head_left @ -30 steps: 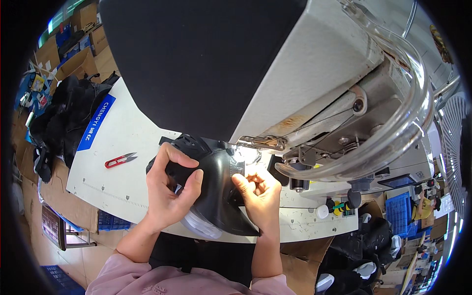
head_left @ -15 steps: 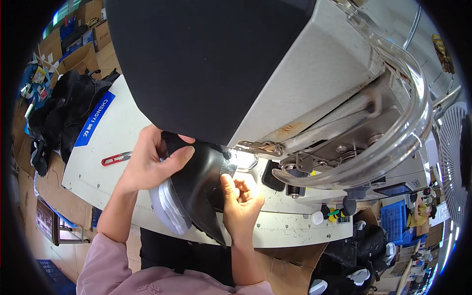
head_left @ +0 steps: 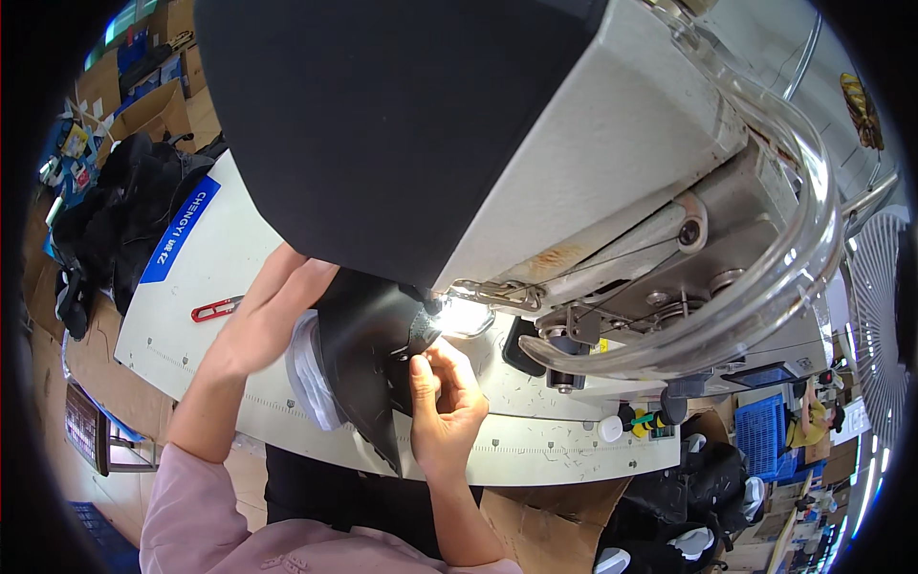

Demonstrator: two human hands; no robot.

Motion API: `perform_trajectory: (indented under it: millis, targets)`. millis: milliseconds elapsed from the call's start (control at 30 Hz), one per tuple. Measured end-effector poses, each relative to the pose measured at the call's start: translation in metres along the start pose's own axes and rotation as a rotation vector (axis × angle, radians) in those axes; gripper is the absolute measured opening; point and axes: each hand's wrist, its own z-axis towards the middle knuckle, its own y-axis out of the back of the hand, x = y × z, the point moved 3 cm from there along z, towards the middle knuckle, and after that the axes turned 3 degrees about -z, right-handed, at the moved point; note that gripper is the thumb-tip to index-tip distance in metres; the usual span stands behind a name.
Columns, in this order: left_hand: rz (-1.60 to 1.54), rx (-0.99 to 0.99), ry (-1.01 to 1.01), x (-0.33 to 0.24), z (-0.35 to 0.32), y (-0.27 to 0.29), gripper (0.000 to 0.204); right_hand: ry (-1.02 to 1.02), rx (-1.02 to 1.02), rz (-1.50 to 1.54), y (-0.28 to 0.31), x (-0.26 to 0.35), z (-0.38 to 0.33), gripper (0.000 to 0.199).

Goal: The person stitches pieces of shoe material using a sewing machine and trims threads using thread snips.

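Item: black shoe upper (head_left: pixel 368 349) with a pale lining edge, lying on the white work table (head_left: pixel 206 277) directly under the head of a large grey industrial sewing machine (head_left: pixel 593 182), its top edge sitting at the brightly lit needle area. Left hand (head_left: pixel 263 320): resting against the left side of the shoe upper, fingers reaching under the machine's dark housing; how far it is closing around the material cannot be told, since the fingertips are hidden. Right hand (head_left: pixel 445 402): curling its fingers and pinching the near edge of the shoe upper just below the lit spot, thumb pressing against the black material. Both forearms are coming in from the lower edge, the left one in a pink sleeve (head_left: pixel 191 507). Accessories: red thread snips (head_left: pixel 215 308) lying on the table to the left of the left hand, apart from it; a pile of dark shoe pieces (head_left: pixel 115 230) sitting beyond the table's left end; a clear curved guard tube (head_left: pixel 755 258) arching over the machine's right side; a blue crate (head_left: pixel 762 435) standing at lower right, well apart from the hands.
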Motion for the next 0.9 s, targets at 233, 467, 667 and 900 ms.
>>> perform_trajectory:
  millis: [233, 467, 667, 900]
  targets:
    - [0.233, -0.174, -0.527, 0.007, -0.048, -0.024, 0.087, 0.291, -0.222, -0.329, 0.009, -0.012, -0.027, 0.035]
    - [0.782, -0.214, -0.703, 0.002, -0.056, -0.037, 0.033, -0.346, 0.078, 0.163, -0.026, -0.068, -0.030, 0.032]
    - [0.730, -0.152, -0.607, -0.014, -0.049, -0.028, 0.008, -0.511, 0.035, 0.562, -0.094, -0.097, 0.008, 0.043]
    - [0.731, -0.055, -0.586, -0.024, -0.045, -0.027, 0.011, -0.671, 0.047, 1.254, -0.138, -0.115, 0.109, 0.040]
